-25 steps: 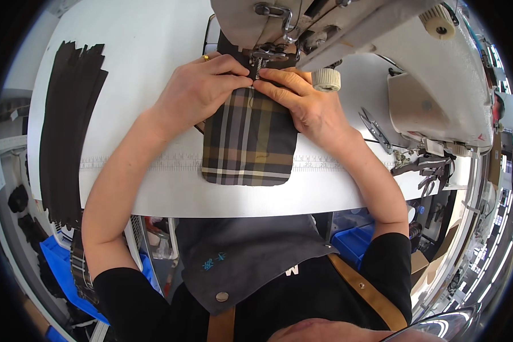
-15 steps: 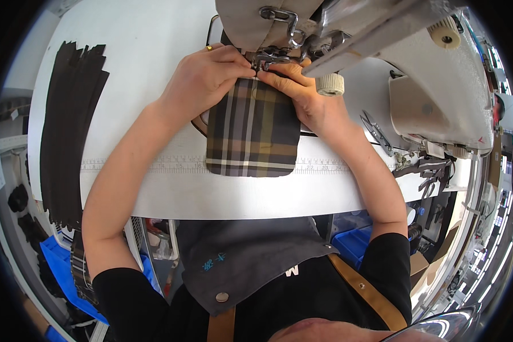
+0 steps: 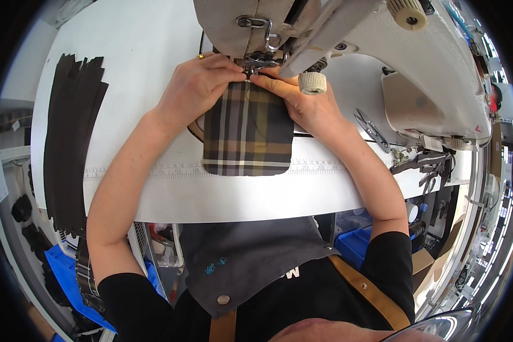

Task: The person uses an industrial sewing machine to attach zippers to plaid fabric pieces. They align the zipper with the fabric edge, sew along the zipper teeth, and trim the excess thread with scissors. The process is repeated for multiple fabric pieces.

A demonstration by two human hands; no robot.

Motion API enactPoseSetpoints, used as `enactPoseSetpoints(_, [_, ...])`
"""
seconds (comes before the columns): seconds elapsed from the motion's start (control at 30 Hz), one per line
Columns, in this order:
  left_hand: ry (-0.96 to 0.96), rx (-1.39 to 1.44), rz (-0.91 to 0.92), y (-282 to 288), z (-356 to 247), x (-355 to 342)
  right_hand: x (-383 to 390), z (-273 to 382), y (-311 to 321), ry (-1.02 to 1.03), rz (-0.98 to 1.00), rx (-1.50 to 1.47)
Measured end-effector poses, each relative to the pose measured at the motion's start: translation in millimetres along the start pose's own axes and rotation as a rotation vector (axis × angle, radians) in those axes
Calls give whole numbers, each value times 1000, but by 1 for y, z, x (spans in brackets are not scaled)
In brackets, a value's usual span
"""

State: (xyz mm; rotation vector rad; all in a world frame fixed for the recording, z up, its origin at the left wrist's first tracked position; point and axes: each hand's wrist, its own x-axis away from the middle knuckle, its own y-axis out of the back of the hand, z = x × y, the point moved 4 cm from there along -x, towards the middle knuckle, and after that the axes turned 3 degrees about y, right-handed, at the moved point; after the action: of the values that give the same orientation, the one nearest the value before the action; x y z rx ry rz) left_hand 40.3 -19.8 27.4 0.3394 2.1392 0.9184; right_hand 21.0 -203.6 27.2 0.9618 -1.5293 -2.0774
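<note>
A plaid fabric piece point(image 3: 247, 131) in brown, black and white, with rounded lower corners, lies flat under the presser foot point(image 3: 255, 67) of a sewing machine point(image 3: 347, 34). At its upper edge, my left hand point(image 3: 199, 85) has thumb and fingers pressed together on the cloth, just left of the needle area. Close on the other side, my right hand point(image 3: 308, 105) holds the same edge, its thumb beside the foot and its other fingers partly hidden behind machine parts. A loose thread runs over the fabric.
Dark fabric strips point(image 3: 71, 142) are stacked at the left of the white table point(image 3: 171, 199). Thread snips point(image 3: 372, 131) lie right of my right forearm, near cloth scraps point(image 3: 430, 162). A printed ruler scale crosses the tabletop. Blue bins point(image 3: 353, 245) stand below the table.
The whole view has shifted slightly, the machine appearing further left. Both hands stay at the fabric's upper edge by the foot; little else differs.
</note>
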Motion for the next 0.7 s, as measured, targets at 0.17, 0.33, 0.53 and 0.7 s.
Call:
enactPoseSetpoints(0.17, [-18, -17, -5, -2, 2, -1, -1, -5, -3, 93, -92, -33])
enactPoseSetpoints(0.33, [-32, -33, -11, -1, 0, 2, -1, -3, -1, 132, -174, -131])
enactPoseSetpoints(0.53, [-47, -87, 2, 0, -1, 5, 0, -5, -2, 104, -83, -120])
enactPoseSetpoints(0.7, [259, -37, -37, 10, 3, 6, 30, 0, 28, -96, -223, -74])
